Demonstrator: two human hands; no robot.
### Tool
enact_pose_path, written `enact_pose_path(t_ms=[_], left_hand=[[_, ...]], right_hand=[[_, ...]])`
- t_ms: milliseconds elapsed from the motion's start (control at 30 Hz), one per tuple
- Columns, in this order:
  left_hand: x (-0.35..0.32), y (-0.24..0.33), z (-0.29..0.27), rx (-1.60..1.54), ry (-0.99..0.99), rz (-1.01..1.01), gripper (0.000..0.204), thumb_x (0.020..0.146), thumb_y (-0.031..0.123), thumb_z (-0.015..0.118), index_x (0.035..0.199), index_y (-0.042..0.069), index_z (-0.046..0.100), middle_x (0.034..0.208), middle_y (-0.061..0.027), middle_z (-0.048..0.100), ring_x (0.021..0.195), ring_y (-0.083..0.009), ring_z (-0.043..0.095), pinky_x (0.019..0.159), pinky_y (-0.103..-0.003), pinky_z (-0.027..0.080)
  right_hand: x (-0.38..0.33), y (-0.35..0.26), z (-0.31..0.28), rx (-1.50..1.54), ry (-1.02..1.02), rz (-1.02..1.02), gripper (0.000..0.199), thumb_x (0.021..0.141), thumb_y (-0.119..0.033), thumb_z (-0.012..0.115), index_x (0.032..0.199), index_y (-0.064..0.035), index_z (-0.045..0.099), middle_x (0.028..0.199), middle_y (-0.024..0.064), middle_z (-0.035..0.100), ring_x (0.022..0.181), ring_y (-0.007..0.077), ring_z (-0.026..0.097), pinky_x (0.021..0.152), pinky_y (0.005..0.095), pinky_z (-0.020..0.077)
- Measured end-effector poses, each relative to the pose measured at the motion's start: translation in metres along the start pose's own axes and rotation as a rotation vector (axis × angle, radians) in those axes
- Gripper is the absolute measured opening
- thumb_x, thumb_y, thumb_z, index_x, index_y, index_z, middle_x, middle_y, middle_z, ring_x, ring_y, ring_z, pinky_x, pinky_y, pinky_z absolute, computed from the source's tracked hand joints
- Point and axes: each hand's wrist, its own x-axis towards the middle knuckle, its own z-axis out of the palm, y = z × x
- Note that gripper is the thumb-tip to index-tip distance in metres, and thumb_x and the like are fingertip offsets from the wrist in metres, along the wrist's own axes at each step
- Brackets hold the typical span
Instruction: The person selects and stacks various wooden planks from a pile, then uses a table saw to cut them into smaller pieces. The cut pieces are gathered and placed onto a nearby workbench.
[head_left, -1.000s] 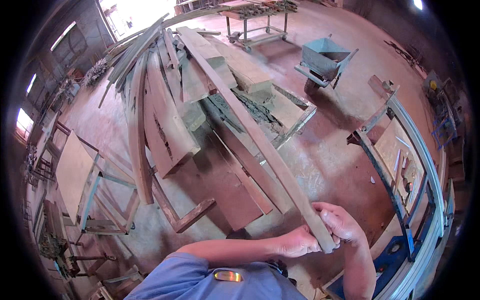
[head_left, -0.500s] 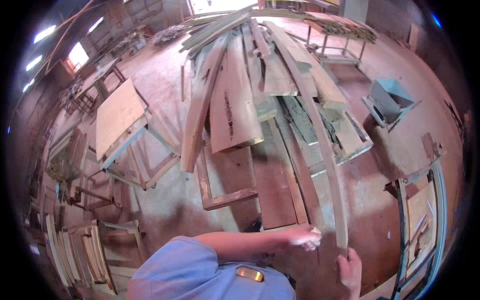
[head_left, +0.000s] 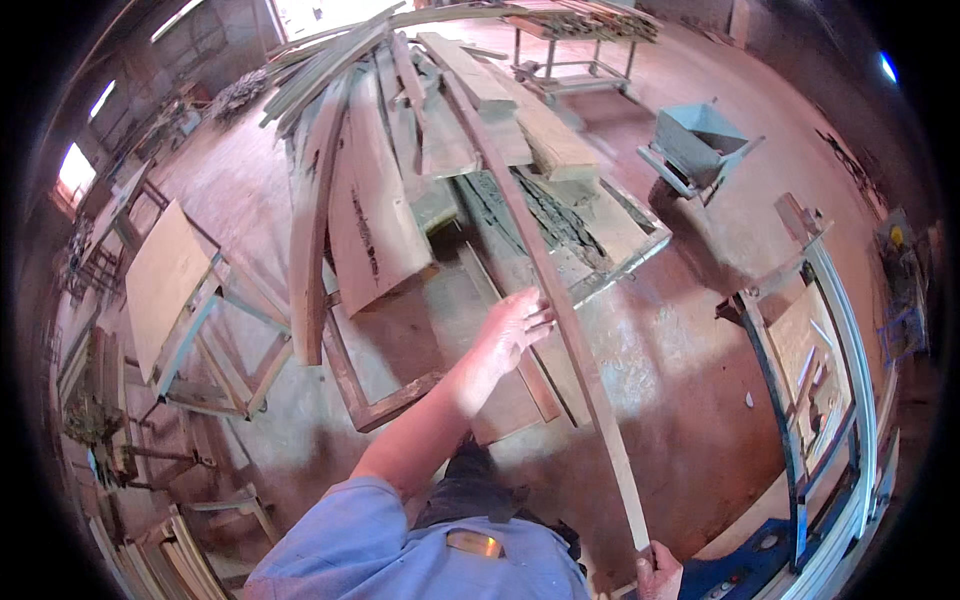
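Observation:
A long, narrow wooden strip (head_left: 592, 385) runs from the lumber pile down toward my body. My right hand (head_left: 658, 573) is closed around its near end, low in the head view. Beside the strip's middle, on its left side, is my left hand (head_left: 512, 332), with fingers stretched out and apart. Whether its fingertips touch the strip I cannot tell. Wide rough planks (head_left: 372, 225) lie stacked ahead of me, some with dark cracks, and the strip's far end rests among them.
A machine with a blue frame and metal rail (head_left: 845, 330) stands close on my right. Beyond it is a blue hopper cart (head_left: 700, 145). To the left stand a board-topped frame (head_left: 170, 280) and upright wood pieces (head_left: 165, 560). A loaded rack (head_left: 575, 50) is farther back.
My left hand has reached forward from near my body to beside the strip's middle, its fingers spreading. My right hand still grips the near end. The view has shifted to the right.

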Motion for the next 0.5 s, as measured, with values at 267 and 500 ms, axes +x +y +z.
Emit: enact_pose_path(t_ms=[267, 500], left_hand=[[-0.025, -0.014, 0.037, 0.161, 0.108, -0.078, 0.03, 0.097, 0.026, 0.063, 0.12, 0.008, 0.055, 0.113, -0.0113, 0.063, 0.102, -0.026, 0.063, 0.09, -0.042, 0.051], [-0.076, -0.09, 0.061, 0.09, -0.141, -0.238, 0.028, 0.097, 0.013, 0.059, 0.124, 0.009, 0.055, 0.114, -0.0101, 0.065, 0.116, -0.03, 0.063, 0.096, -0.047, 0.05]], right_hand=[[-0.046, 0.066, 0.044, -0.19, 0.084, 0.06, 0.034, 0.084, -0.018, 0.073, 0.113, -0.0034, 0.066, 0.104, 0.0185, 0.065, 0.099, 0.0376, 0.061, 0.086, 0.0436, 0.0509], [-0.098, 0.157, 0.084, -0.139, 0.357, 0.265, 0.034, 0.073, -0.009, 0.076, 0.099, -0.0015, 0.055, 0.092, 0.0183, 0.059, 0.091, 0.0402, 0.058, 0.079, 0.0488, 0.0464]])
